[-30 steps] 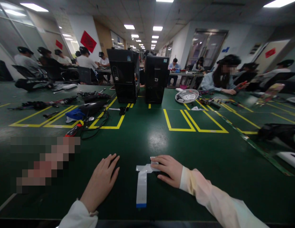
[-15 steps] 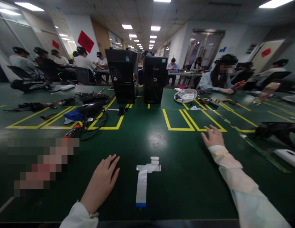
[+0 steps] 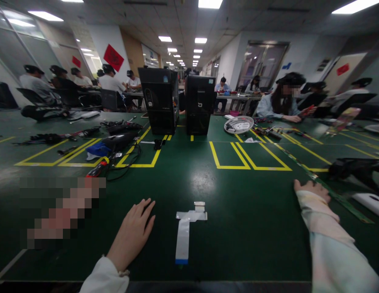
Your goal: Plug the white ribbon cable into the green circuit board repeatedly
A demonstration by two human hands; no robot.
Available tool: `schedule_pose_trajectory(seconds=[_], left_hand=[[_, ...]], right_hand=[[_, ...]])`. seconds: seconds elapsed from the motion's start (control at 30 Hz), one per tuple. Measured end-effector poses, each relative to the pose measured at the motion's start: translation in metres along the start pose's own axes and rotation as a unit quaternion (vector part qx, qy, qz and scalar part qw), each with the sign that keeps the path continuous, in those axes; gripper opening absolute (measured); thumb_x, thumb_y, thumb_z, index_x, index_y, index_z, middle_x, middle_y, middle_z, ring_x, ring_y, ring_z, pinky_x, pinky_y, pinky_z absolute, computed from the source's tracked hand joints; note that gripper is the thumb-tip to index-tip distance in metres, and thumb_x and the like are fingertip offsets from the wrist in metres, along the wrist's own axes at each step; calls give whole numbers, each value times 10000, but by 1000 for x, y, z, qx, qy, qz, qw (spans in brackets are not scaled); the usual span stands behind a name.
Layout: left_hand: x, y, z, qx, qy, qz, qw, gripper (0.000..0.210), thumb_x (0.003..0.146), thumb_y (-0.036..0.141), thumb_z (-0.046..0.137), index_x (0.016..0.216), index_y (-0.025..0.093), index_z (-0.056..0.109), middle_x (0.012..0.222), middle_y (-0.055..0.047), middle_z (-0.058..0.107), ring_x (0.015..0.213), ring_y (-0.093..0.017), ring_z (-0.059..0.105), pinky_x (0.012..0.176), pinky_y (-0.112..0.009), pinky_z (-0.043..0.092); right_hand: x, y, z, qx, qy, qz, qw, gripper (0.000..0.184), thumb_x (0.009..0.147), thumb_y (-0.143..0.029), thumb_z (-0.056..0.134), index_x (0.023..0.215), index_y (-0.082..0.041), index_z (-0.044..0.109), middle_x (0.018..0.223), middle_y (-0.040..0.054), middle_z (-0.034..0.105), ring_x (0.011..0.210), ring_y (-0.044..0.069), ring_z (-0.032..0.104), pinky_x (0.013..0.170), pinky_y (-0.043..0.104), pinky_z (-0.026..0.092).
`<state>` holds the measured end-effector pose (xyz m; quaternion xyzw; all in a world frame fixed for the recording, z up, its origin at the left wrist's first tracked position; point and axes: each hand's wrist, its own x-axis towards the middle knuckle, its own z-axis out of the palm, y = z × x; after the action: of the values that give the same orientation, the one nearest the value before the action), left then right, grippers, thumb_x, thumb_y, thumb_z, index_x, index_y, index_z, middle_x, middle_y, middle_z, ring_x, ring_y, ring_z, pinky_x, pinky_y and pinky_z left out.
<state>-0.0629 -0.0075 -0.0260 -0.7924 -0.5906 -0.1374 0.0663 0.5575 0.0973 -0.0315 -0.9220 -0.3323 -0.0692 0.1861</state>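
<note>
Lying flat on the green worktop (image 3: 238,228), the white ribbon cable (image 3: 182,238) is spread out, its blue end (image 3: 181,261) and metal connector (image 3: 199,204) joined to nothing. Its laying-out looks complete; whether anything is left to do to it does not show. Left of the cable, the left hand (image 3: 132,232) rests palm down, fingers loosely parted, holding nothing. Well to the cable's right, the right hand (image 3: 313,190) is beside a green strip (image 3: 349,202); whether it grips anything cannot be told.
</note>
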Motion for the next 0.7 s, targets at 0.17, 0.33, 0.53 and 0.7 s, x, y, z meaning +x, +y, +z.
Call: schedule_pose_trajectory(seconds=[0.17,0.33,0.53,0.7], left_hand=[[0,0,0,-6,8,3,1000,469,925,366,363,1317,149,500,1345,-143,525,1259,-285,471,1055,-490,370],[1,0,0,-21,12,-1,1000,454,919,353,375,1312,165,502,1335,-133,537,1253,-277,480,1053,-491,375],[3,2,-2,-34,0,-11,999,451,919,372,392,1315,188,500,1348,-116,524,1267,-283,460,1055,-499,365],[31,13,-15,-132,-31,-18,991,409,921,370,392,1272,201,517,1200,-82,603,1088,-224,589,910,-392,500]], right_hand=[[4,6,-2,-10,25,22,999,713,834,-462,360,1311,60,451,1372,325,339,1271,431,282,972,542,285],[9,11,-6,-19,14,52,998,716,845,-451,324,1314,80,431,1383,339,310,1319,422,223,1031,542,207],[13,11,-3,-33,-18,69,997,732,842,-488,295,1287,64,475,1304,329,411,1248,428,338,1021,535,223],[15,12,0,-40,-25,69,996,716,841,-482,293,1307,33,469,1321,324,397,1258,434,332,1018,545,208]])
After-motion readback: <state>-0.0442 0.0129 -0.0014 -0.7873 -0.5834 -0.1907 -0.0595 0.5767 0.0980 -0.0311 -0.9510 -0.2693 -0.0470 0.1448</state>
